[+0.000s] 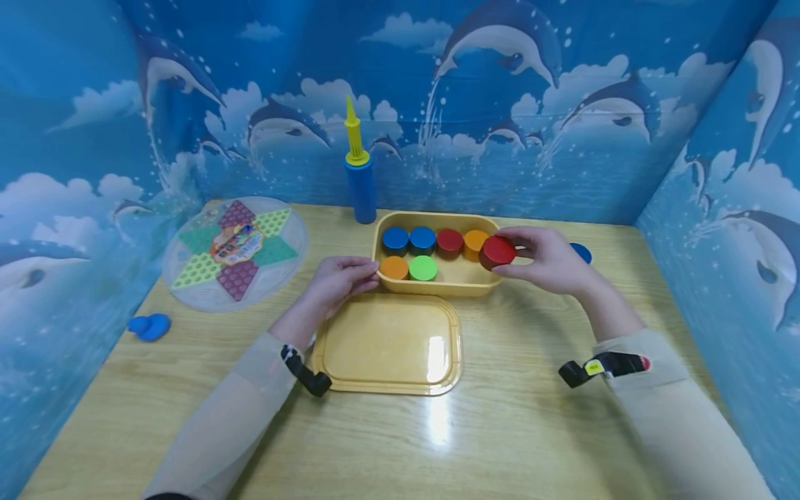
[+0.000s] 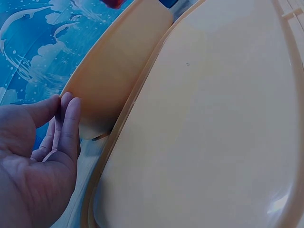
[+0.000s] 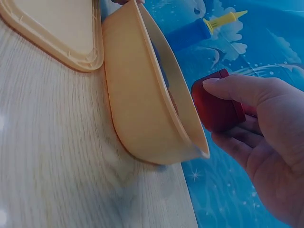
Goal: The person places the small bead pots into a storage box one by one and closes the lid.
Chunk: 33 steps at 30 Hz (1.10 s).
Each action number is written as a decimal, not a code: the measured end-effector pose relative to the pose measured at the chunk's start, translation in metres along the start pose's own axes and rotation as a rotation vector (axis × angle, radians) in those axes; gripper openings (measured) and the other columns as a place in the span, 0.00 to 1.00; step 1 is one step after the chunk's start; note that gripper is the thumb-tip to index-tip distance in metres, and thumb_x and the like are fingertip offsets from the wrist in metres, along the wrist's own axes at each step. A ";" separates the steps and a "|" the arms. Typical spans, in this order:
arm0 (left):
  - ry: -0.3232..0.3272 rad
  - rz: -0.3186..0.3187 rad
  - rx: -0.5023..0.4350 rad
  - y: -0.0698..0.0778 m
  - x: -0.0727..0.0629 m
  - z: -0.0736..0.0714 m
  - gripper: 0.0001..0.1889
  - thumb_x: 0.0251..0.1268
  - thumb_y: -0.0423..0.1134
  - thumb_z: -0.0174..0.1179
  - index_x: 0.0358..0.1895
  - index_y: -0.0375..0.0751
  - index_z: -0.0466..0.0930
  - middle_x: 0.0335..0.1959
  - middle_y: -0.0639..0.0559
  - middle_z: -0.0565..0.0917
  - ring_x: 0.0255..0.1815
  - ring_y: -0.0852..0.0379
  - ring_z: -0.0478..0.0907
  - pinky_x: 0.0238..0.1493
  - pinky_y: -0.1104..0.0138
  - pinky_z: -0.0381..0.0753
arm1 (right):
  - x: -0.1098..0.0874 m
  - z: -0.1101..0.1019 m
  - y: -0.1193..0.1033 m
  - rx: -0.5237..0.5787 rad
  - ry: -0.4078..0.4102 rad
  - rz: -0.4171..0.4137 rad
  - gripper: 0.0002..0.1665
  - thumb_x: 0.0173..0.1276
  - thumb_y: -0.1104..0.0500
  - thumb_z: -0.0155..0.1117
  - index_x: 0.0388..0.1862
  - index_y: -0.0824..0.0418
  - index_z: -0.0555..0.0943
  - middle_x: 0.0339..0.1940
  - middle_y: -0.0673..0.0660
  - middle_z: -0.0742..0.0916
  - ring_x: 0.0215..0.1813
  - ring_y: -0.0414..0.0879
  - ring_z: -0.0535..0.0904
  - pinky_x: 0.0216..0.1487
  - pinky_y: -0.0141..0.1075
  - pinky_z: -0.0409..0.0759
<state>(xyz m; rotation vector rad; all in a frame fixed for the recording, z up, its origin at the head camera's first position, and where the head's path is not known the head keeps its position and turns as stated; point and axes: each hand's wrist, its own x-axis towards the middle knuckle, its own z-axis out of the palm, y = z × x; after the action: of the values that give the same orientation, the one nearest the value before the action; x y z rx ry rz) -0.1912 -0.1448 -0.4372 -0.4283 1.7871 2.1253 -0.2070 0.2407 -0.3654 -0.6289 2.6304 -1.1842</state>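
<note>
My left hand (image 1: 345, 279) pinches the rim of a yellow plastic box (image 1: 437, 287) at its near left corner; the left wrist view shows thumb and fingers on that rim. Between the thumb and fingers of my right hand (image 1: 550, 262) is a small red lidded tub (image 1: 498, 251), held over the box's right end. In the right wrist view this red tub (image 3: 216, 102) appears tilted, just beyond the rim. Inside the box stand several more round tubs: blue ones (image 1: 396, 239), a red one (image 1: 450, 243), orange ones (image 1: 394, 267) and a light green one (image 1: 423, 268).
The box's yellow lid (image 1: 387, 344) lies flat in front of it. Behind the right hand a blue round thing (image 1: 581, 253) is partly hidden. A blue and yellow hand pump (image 1: 360, 187) stands at the back, a star-patterned game board (image 1: 236, 253) and a blue piece (image 1: 150, 326) at left.
</note>
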 end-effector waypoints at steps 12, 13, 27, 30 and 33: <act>0.008 -0.007 0.016 0.001 0.000 0.000 0.17 0.76 0.31 0.65 0.64 0.30 0.80 0.55 0.35 0.85 0.48 0.49 0.89 0.53 0.62 0.90 | 0.036 0.024 0.000 0.013 -0.114 -0.087 0.38 0.64 0.63 0.81 0.71 0.68 0.77 0.63 0.63 0.84 0.62 0.57 0.82 0.65 0.57 0.84; 0.009 -0.009 0.018 0.001 0.000 0.000 0.17 0.76 0.31 0.65 0.63 0.30 0.80 0.55 0.35 0.85 0.48 0.49 0.89 0.53 0.62 0.90 | 0.038 0.026 0.000 0.014 -0.131 -0.091 0.38 0.64 0.63 0.81 0.71 0.68 0.77 0.63 0.63 0.84 0.62 0.58 0.82 0.64 0.57 0.84; -0.005 0.005 -0.016 0.000 -0.002 0.000 0.16 0.75 0.29 0.66 0.62 0.28 0.81 0.50 0.36 0.87 0.43 0.51 0.89 0.52 0.62 0.90 | 0.067 0.044 -0.004 -0.093 -0.336 -0.105 0.32 0.65 0.69 0.77 0.67 0.71 0.79 0.57 0.62 0.87 0.57 0.55 0.85 0.59 0.50 0.87; -0.006 0.009 -0.020 0.000 -0.003 0.000 0.16 0.76 0.29 0.66 0.61 0.27 0.81 0.48 0.37 0.87 0.42 0.52 0.89 0.52 0.62 0.91 | 0.070 0.047 -0.005 -0.125 -0.349 -0.115 0.31 0.64 0.69 0.78 0.65 0.72 0.81 0.56 0.62 0.88 0.56 0.56 0.85 0.59 0.50 0.87; -0.008 0.014 -0.027 0.001 -0.003 0.000 0.15 0.75 0.29 0.66 0.61 0.27 0.81 0.47 0.37 0.87 0.41 0.52 0.90 0.52 0.62 0.91 | 0.073 0.049 -0.005 -0.145 -0.352 -0.122 0.30 0.63 0.70 0.79 0.64 0.72 0.82 0.55 0.62 0.88 0.55 0.56 0.85 0.58 0.50 0.88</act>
<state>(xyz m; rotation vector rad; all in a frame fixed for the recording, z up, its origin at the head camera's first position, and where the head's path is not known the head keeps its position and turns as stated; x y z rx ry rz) -0.1890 -0.1452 -0.4356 -0.4150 1.7641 2.1595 -0.2540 0.1718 -0.3944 -0.9417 2.4176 -0.8244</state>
